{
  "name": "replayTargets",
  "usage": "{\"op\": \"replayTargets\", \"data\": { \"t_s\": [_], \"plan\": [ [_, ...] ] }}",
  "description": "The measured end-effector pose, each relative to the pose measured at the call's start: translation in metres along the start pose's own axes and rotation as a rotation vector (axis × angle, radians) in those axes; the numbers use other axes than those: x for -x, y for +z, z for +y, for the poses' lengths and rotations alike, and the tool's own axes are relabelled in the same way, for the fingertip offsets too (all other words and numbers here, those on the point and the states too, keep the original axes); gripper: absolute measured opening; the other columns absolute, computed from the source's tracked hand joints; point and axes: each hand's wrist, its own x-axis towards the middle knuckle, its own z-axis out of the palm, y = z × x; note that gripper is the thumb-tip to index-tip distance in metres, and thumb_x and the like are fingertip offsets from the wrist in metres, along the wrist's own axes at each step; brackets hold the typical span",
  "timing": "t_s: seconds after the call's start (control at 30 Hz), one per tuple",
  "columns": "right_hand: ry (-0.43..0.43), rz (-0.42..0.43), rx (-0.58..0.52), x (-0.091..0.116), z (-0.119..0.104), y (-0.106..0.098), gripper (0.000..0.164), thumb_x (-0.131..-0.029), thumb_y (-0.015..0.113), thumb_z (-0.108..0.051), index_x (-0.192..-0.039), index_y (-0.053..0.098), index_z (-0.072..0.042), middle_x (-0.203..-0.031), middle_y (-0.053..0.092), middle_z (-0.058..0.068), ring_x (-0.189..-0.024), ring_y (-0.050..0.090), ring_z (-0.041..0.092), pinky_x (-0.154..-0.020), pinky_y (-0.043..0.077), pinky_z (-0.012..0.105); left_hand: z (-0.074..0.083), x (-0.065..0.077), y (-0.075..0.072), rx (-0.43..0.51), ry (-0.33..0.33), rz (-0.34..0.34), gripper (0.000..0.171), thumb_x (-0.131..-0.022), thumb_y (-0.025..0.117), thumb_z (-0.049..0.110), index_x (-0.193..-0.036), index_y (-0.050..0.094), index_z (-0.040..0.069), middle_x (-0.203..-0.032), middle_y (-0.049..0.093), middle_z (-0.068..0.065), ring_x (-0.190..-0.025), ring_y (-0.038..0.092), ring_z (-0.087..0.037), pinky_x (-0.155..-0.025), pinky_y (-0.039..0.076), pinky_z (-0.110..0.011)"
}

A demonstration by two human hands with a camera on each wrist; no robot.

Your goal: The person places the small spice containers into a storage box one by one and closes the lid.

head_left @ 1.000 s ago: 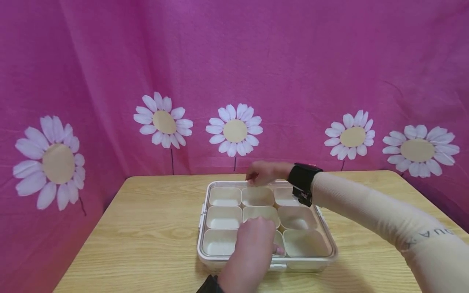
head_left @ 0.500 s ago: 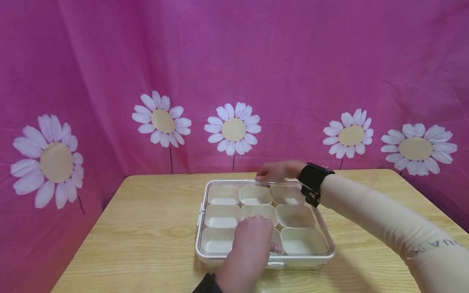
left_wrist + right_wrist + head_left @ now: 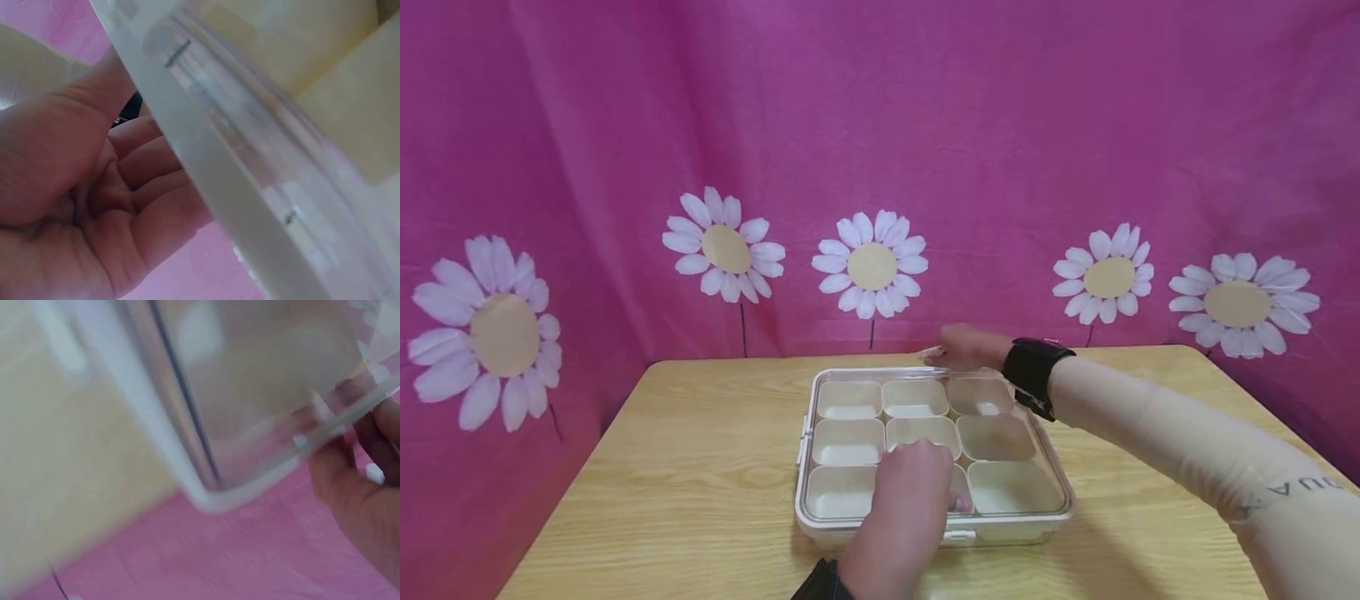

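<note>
On the table stands a storage box [image 3: 1009, 487] with a white-rimmed clear lid and several cream compartments showing through it. My left hand [image 3: 913, 492] rests over its near edge, thumb toward the right. In the left wrist view, the left hand's fingers [image 3: 164, 164] bend loosely behind the white rim [image 3: 219, 181], their tips hidden. At the far edge of the box, my right hand [image 3: 973, 346] reaches over and grips the rim. The right wrist view shows the right hand's fingers [image 3: 334, 465] on that rim, near a blurred corner [image 3: 209, 499].
A light wood-grain table [image 3: 700, 467] carries the box. White clasps sit on the box's left side [image 3: 803, 437] and near side [image 3: 958, 536]. Pink cloth printed with white daisies [image 3: 871, 265] hangs behind. My right forearm, in a cream sleeve [image 3: 1165, 446], spans the box's right side.
My right hand has shifted right along the far rim, then slightly back. My left hand stays at the near edge. The box and background drift slightly left in the view.
</note>
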Motion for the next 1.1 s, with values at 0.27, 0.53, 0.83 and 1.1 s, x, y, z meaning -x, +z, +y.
{"op": "replayTargets", "data": {
  "t_s": [0.27, 0.53, 0.83, 1.1],
  "plan": [
    [-0.188, -0.089, -0.099, 0.0, 0.013, 0.004, 0.028, -0.103, 0.054, -0.005, -0.075, 0.059, -0.004, -0.065, 0.049, -0.006, -0.06, 0.048, 0.006, -0.061, 0.042, 0.022, -0.001, -0.001, 0.001, -0.007, 0.008, 0.001, 0.043, -0.062, 0.085, 0.054, -0.082, 0.077, 0.017, -0.075, 0.072, 0.003, -0.074, 0.071, -0.019, -0.071, 0.057, -0.034],
    [-0.407, -0.096, -0.143, -0.006, 0.008, -0.001, 0.037, -0.091, 0.043, 0.02, -0.116, 0.068, 0.01, -0.102, 0.07, 0.019, -0.093, 0.064, 0.027, -0.087, 0.054, 0.038, -0.001, -0.001, -0.001, -0.022, 0.003, 0.035, 0.044, -0.06, 0.085, 0.055, -0.081, 0.077, 0.017, -0.074, 0.072, 0.003, -0.072, 0.071, -0.018, -0.069, 0.057, -0.034],
    [-0.247, -0.04, -0.128, -0.017, -0.013, 0.001, 0.022, -0.095, 0.047, 0.004, -0.099, 0.069, 0.006, -0.089, 0.067, 0.01, -0.082, 0.057, 0.017, -0.08, 0.049, 0.031, -0.003, -0.001, 0.001, -0.009, -0.005, 0.012, 0.044, -0.063, 0.084, 0.054, -0.083, 0.077, 0.016, -0.076, 0.073, 0.003, -0.075, 0.072, -0.019, -0.076, 0.059, -0.037],
    [-0.244, -0.121, -0.088, -0.024, -0.026, 0.005, 0.014, -0.1, 0.063, -0.009, -0.107, 0.068, 0.003, -0.091, 0.066, 0.009, -0.082, 0.059, 0.017, -0.075, 0.053, 0.026, -0.002, 0.0, 0.003, -0.015, -0.004, 0.026, 0.043, -0.062, 0.087, 0.054, -0.082, 0.077, 0.017, -0.076, 0.072, 0.004, -0.075, 0.072, -0.018, -0.076, 0.058, -0.037]
  ]
}}
